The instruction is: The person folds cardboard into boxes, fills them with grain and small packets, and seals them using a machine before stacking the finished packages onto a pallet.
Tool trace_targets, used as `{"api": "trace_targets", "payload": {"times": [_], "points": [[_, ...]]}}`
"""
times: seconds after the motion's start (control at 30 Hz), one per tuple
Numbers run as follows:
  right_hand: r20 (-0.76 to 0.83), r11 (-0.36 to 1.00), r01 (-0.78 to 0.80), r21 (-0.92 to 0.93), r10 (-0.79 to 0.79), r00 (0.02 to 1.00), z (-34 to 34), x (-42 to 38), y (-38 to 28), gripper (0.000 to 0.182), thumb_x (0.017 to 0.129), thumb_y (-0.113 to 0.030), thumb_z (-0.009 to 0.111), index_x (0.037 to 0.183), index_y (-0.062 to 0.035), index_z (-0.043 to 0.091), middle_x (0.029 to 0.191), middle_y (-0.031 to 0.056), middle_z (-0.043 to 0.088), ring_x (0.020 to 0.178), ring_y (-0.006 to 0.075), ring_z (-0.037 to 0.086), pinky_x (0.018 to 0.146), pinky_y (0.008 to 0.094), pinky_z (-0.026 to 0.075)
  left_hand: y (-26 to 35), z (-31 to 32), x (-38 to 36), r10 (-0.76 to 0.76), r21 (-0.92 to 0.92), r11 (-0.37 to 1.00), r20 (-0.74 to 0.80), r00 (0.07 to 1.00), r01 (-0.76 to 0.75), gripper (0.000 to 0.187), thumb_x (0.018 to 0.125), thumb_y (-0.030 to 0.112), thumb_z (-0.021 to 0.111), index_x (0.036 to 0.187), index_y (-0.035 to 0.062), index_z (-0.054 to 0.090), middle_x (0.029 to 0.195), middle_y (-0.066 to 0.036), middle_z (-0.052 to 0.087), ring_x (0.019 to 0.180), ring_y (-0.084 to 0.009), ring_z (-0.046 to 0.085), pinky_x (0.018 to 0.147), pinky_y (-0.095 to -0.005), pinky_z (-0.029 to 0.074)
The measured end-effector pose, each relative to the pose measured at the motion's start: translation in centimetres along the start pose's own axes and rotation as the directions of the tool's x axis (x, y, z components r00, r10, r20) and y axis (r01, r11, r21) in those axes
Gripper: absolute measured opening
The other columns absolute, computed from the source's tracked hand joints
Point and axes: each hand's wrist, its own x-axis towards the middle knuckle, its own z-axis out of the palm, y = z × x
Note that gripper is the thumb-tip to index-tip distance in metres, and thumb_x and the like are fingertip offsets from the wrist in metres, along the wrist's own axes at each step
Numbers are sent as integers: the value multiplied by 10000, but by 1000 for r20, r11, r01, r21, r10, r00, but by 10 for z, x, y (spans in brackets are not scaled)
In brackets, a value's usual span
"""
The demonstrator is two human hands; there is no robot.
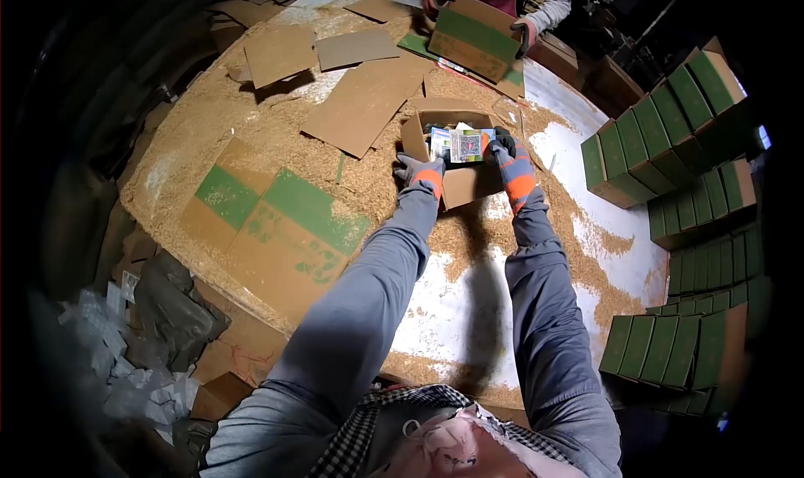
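A small open cardboard box [463, 188] is held over the table, its flaps spread. Inside, colourful printed packets or leaflets [465, 145] show; what lies under them is hidden. My left hand [421, 173], in a grey and orange glove, grips the box's left side, fingers partly hidden by it. At the right side, my right hand [512, 170], in a matching glove, is closed on the box edge, its dark fingertips close to or touching the printed packets.
Wood shavings and flat cardboard sheets [366, 103] cover much of the table [444, 310]. Green-and-brown cartons [662, 134] stand in rows at right. Across the table, a person's gloved hands [525, 36] hold a green-brown carton [473, 42]. Plastic scraps [155, 390] lie lower left.
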Motion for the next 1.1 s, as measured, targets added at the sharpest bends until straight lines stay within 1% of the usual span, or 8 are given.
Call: {"api": "trace_targets", "payload": {"times": [0.3,0.4,0.57,0.7,0.83,0.97,1.07,1.1], "points": [[140,724,173,-668,-106,984,-5,34,-31,646,740,-442,606,1316,-254,384,1356,116,369,1255,337,313,1021,454,248,-92,-23,7,429,-808,560,94,898,-183,246,882,166,464,1092,58,534,919,-117,614,745,-253,583,650,-354,493],[242,635,126,-762,100,965,6,88,-86,657,780,-496,506,1352,-236,317,1391,101,323,1290,297,276,1034,437,238,-107,-91,-43,333,-649,760,404,852,11,196,808,125,520,973,42,585,842,-117,623,711,-240,608,613,-350,497],[363,944,63,-323,62,930,-7,57,-122,756,753,-519,579,1310,-47,383,1077,177,587,928,245,587,792,316,442,-133,-184,-97,559,-272,823,226,798,-499,123,750,85,584,830,31,660,757,-111,643,727,-203,625,657,-314,487],[571,946,-261,193,108,814,-34,-92,-146,610,855,-285,561,1352,-40,306,1194,53,503,1045,116,482,882,212,368,-155,-286,-169,814,68,562,136,565,-825,178,772,115,584,911,15,633,844,-154,634,797,-289,615,735,-370,484],[795,797,-539,274,128,593,40,-207,-175,745,840,-271,586,1388,-16,152,1188,74,500,1083,122,437,907,244,354,-165,-378,-244,563,-308,776,-54,824,-550,164,773,84,557,905,13,623,915,-185,618,891,-357,581,789,-407,460],[876,849,-498,177,95,474,149,-294,-225,578,810,-295,630,1249,-3,393,1019,76,581,850,113,535,744,273,439,-219,-468,-295,366,-160,911,-115,923,-381,260,762,77,539,978,-64,566,1000,-161,589,894,-233,576,786,-309,446],[944,862,-507,-14,179,278,218,-345,-236,374,814,-304,639,985,27,600,842,83,638,788,90,562,671,263,448,-296,-534,-309,97,-720,694,88,991,-4,438,826,66,546,1240,-15,430,1113,-109,559,979,-187,547,824,-285,450],[943,867,-452,-211,302,141,239,-370,-220,376,825,-310,626,1034,0,586,908,89,642,813,81,564,698,253,455,-347,-537,-314,112,-605,775,-152,982,-183,506,814,65,563,1285,-9,394,1212,-123,501,1067,-183,508,870,-280,430]]}}
